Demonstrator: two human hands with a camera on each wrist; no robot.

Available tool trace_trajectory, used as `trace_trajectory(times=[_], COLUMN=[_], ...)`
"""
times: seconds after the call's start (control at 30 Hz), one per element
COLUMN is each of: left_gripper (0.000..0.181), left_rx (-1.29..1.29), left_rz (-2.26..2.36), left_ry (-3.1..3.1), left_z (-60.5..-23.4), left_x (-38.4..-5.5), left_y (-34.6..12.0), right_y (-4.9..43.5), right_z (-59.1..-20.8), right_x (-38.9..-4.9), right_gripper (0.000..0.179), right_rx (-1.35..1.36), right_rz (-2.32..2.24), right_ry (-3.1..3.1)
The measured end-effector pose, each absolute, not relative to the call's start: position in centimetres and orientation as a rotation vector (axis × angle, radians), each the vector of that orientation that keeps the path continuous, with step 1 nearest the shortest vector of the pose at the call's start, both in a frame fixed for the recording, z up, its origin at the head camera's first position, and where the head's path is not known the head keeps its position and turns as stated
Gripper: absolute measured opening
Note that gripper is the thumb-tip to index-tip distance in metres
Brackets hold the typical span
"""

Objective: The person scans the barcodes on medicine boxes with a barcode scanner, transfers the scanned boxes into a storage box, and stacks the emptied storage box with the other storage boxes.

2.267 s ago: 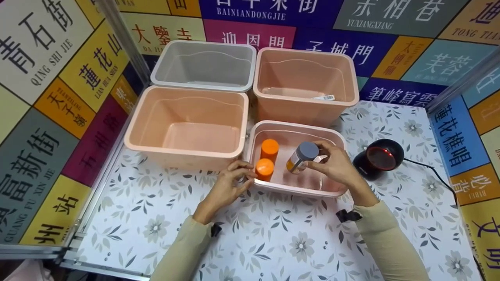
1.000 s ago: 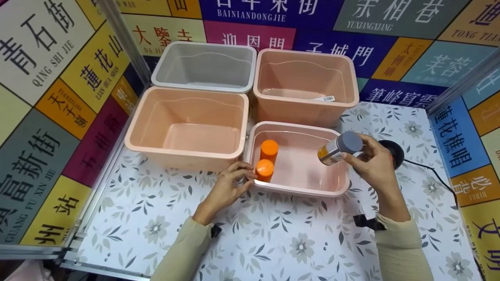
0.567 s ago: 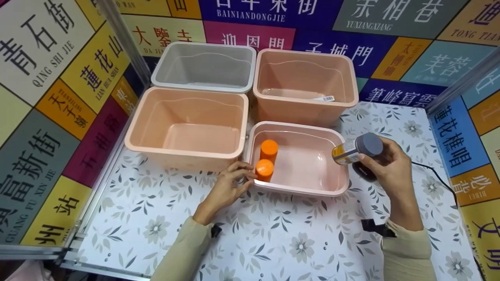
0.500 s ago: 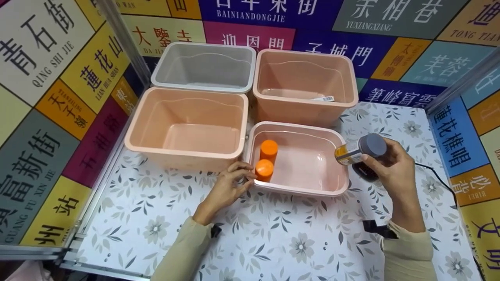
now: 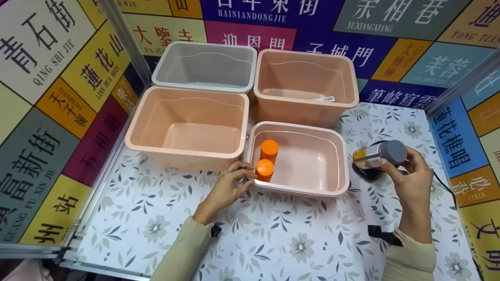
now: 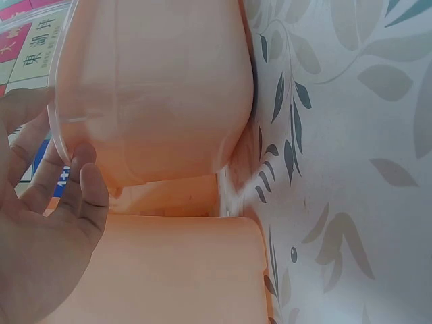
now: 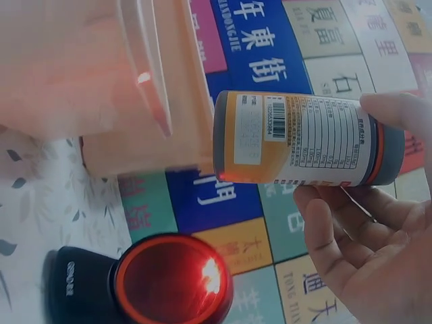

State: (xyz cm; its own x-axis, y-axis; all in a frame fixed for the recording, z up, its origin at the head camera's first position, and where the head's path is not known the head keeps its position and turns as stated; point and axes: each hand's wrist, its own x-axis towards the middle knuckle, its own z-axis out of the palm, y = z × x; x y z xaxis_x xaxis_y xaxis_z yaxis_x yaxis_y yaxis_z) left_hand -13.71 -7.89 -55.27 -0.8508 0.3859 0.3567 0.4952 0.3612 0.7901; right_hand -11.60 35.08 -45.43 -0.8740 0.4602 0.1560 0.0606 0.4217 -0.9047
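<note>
I see the left hand (image 6: 57, 236) holding a pink bin (image 6: 162, 88) by its rim; adjacent: second bin (image 6: 175, 270), leaf-patterned tabletop (image 6: 351, 162).

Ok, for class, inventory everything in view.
Pink bin: one, pink, front centre
Peach bins: two, peach, left and rear right
Grey bin: one, grey, rear left
Slip: one, white, rear peach bin
Orange-capped containers: two, orange, pink bin
Bottle: one, grey and yellow, right hand
Scanner: one, black, right side
Table cover: one, white floral, underneath
Wall panels: many, multicoloured, back and sides
Sleeves: two, beige, forearms
Left hand: one, pink bin's rim
Right hand: one, round bottle
</note>
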Motion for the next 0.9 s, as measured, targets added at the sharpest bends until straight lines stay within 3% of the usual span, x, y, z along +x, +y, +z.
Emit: trace_trajectory(times=[0.9], left_gripper=[0.011], left_rx=[-0.794], left_rz=[-1.509], left_ry=[-2.525], left_z=[-55.2], left_x=[-13.7], left_y=[-7.8], right_y=[37.3], right_z=[-50.2], right_x=[-10.3], right_gripper=[0.055], right_rx=[-0.669], right_rz=[1.346], right_ry=[-2.292])
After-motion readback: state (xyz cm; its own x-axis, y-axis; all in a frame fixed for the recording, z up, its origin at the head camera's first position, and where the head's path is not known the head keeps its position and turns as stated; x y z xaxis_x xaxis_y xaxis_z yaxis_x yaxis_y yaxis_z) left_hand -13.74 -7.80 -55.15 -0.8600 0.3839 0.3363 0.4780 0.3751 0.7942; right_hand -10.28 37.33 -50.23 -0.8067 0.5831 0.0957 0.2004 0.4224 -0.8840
